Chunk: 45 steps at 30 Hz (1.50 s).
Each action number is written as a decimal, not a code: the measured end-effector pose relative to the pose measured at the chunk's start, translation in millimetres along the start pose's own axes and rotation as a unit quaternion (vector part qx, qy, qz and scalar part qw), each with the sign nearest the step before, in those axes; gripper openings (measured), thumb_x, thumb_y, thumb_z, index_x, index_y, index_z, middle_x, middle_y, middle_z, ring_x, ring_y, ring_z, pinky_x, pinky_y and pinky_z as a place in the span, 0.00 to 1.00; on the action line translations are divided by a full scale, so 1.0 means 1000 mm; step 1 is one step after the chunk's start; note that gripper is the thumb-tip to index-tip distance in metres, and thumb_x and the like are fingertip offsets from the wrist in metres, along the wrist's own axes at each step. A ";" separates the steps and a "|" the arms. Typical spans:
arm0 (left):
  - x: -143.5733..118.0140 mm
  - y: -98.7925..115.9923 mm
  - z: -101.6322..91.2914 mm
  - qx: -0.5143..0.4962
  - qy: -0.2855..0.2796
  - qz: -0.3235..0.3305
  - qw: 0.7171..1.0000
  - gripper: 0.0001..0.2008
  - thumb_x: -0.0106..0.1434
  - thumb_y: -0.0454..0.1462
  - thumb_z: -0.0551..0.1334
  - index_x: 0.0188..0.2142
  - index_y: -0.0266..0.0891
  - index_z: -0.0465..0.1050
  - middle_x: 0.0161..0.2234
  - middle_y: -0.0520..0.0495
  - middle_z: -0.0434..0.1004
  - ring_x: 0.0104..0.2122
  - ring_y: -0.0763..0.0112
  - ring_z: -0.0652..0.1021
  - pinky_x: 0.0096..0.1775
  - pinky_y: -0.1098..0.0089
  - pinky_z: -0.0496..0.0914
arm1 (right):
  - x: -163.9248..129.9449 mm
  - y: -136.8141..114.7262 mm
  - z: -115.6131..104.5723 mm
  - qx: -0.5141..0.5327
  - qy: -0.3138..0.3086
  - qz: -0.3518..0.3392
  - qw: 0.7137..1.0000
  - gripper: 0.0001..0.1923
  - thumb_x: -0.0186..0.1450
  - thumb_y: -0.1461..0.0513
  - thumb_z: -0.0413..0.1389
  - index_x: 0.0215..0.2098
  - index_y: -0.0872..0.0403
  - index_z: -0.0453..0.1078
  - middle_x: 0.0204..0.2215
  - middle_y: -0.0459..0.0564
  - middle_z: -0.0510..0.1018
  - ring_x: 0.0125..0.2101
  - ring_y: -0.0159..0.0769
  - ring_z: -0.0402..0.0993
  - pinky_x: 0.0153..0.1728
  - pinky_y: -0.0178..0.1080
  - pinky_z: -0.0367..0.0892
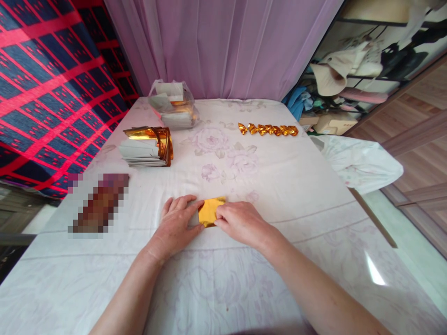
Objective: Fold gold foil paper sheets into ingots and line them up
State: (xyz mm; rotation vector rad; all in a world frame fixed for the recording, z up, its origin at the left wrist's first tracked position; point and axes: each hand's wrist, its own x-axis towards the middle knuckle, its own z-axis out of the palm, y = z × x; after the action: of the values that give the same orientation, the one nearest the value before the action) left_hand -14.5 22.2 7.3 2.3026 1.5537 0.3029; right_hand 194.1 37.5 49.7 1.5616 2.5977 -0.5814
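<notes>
A small folded piece of gold foil paper point(208, 213) lies on the table between my two hands. My left hand point(178, 217) rests on the cloth with its fingers spread, and its thumb and index fingertips touch the paper's left edge. At the right edge, my right hand point(240, 221) has its fingers curled in and pinches the foil paper. Its fingertips partly cover that side of the sheet.
A floral cloth covers the table point(223, 288). At back left stand a banded stack of foil paper point(143, 153) and a clear bag of sheets point(174, 118). A row of folded gold foil pieces point(268, 129) lies at back right. A blurred-out patch point(101, 204) is at left.
</notes>
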 end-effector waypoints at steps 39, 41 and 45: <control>0.006 -0.001 -0.001 0.023 -0.016 -0.018 0.999 0.28 0.58 0.41 0.63 0.59 0.49 0.68 0.61 0.43 0.65 0.61 0.53 0.65 0.63 0.43 0.49 | -0.050 0.018 0.063 -0.008 0.047 -0.046 0.998 0.38 0.70 0.44 0.46 0.70 0.56 0.49 0.70 0.55 0.47 0.70 0.47 0.39 0.67 0.59 0.34; 0.006 -0.001 -0.002 0.030 -0.014 -0.017 0.999 0.28 0.58 0.40 0.63 0.59 0.50 0.68 0.61 0.44 0.66 0.61 0.53 0.65 0.63 0.43 0.50 | -0.056 0.021 0.063 -0.011 0.050 -0.033 0.998 0.37 0.70 0.44 0.46 0.70 0.55 0.49 0.70 0.55 0.47 0.70 0.47 0.39 0.67 0.60 0.35; 0.000 0.010 -0.003 0.053 0.020 -0.004 0.998 0.28 0.59 0.37 0.62 0.60 0.48 0.67 0.61 0.41 0.66 0.61 0.51 0.66 0.61 0.41 0.54 | -0.058 0.021 0.064 -0.017 0.063 -0.024 0.998 0.37 0.70 0.44 0.46 0.70 0.55 0.50 0.70 0.57 0.45 0.70 0.48 0.38 0.66 0.60 0.37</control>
State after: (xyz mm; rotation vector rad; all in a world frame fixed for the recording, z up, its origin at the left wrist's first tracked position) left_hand -7.2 19.2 13.6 2.3833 1.6360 0.2731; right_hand 231.0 -25.2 -2.2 1.5789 2.7274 -0.4533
